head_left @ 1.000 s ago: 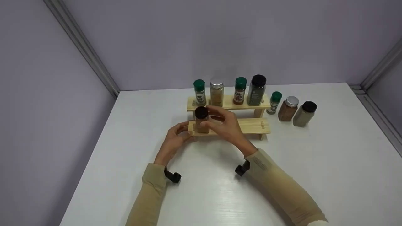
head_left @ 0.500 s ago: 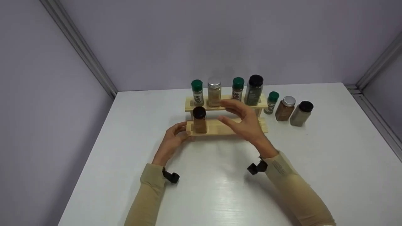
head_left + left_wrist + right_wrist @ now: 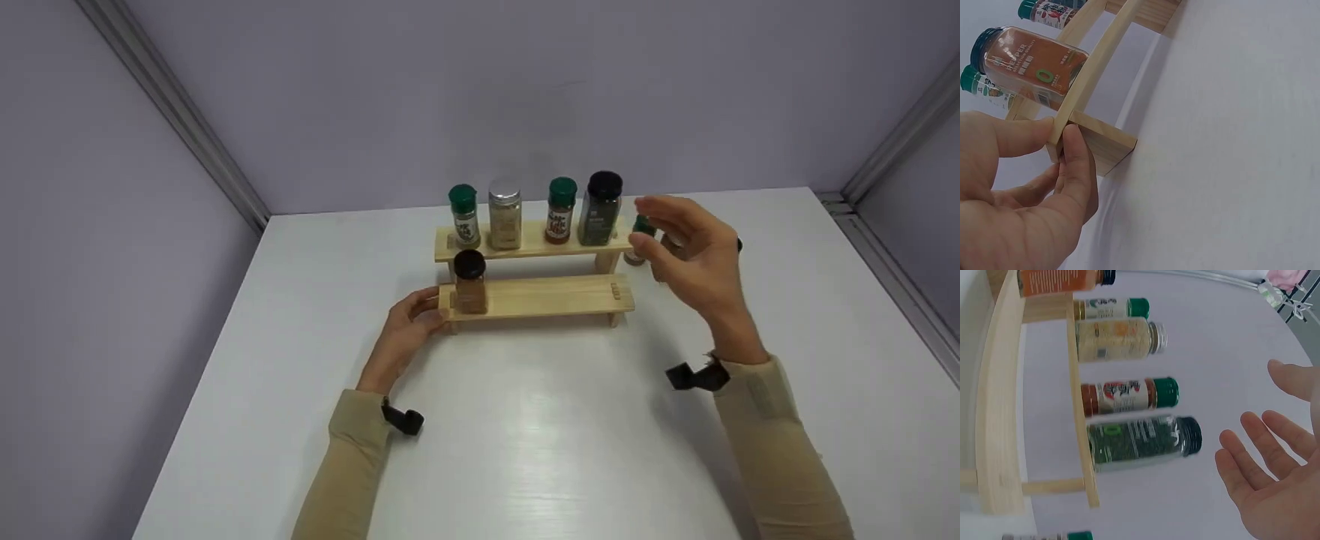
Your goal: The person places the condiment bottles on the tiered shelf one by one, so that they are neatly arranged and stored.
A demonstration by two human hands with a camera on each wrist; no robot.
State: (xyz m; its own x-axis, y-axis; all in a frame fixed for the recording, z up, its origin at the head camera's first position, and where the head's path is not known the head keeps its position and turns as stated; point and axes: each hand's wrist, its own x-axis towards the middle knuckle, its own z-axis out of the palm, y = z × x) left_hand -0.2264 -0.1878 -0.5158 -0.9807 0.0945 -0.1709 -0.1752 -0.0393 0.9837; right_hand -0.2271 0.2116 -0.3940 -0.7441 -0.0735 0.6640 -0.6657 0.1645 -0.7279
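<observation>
A two-step wooden spice rack (image 3: 555, 295) stands on the table. My left hand (image 3: 406, 328) pinches the left end of its lower step, thumb above and a finger beneath, as the left wrist view shows. Close by on that step, a black-capped pepper jar (image 3: 1044, 63) with orange-brown contents stands upright. My right hand (image 3: 697, 259) is in the air right of the rack, fingers loosely bent and holding nothing. It partly hides a small green-capped spice bottle (image 3: 643, 227) and the jars behind it. In the right wrist view its fingers (image 3: 1266, 444) are spread apart from the jars.
On the upper step stand a green-capped bottle (image 3: 465, 217), a silver-capped jar (image 3: 505, 217), another green-capped bottle (image 3: 560, 214) and a black-capped jar of green herbs (image 3: 601, 210). Walls rise behind and beside the white table (image 3: 480, 450).
My right hand has let go of the pepper jar, leaving it on the lower step's left end, and has moved right past the rack. My left hand has kept its hold.
</observation>
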